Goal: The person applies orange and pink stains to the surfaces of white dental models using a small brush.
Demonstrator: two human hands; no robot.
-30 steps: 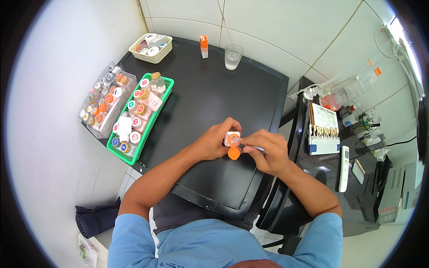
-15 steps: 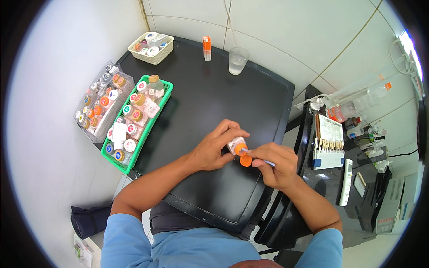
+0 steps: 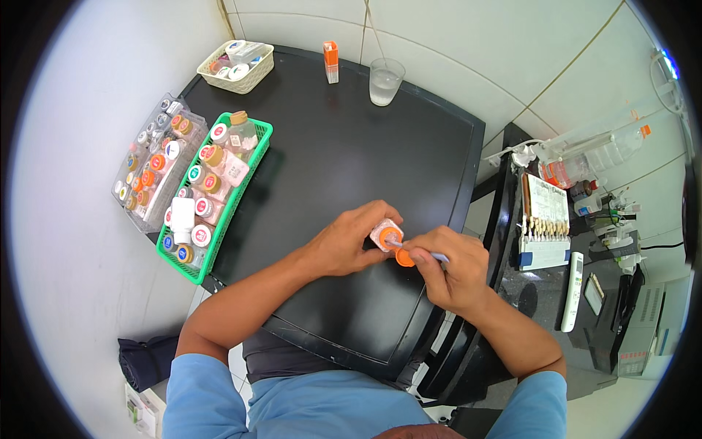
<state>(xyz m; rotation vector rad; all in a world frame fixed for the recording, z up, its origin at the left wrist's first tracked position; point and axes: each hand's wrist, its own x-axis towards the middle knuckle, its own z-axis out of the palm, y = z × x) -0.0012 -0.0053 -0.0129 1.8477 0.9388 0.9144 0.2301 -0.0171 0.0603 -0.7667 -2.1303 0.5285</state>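
My left hand is closed around a small clear bottle of pinkish powder, tilted over the black table. The bottle's orange collar faces me, and its orange flip lid hangs open beside it. Between the thumb and fingers of my right hand is a slim pale lavender stick-like tool. Its tip reaches into or onto the bottle's mouth; how deep it goes is too small to tell. The right fingers hide the tool's middle.
A green basket of capped bottles stands at the left, beside a clear organizer. Farther back are a cream basket, an orange-white box and a cup. Right counter: a tooth shade guide and white remote.
The bottle is turned so its mouth shows more fully, and the tool's tip has moved to the opening. The whole view has shifted slightly.
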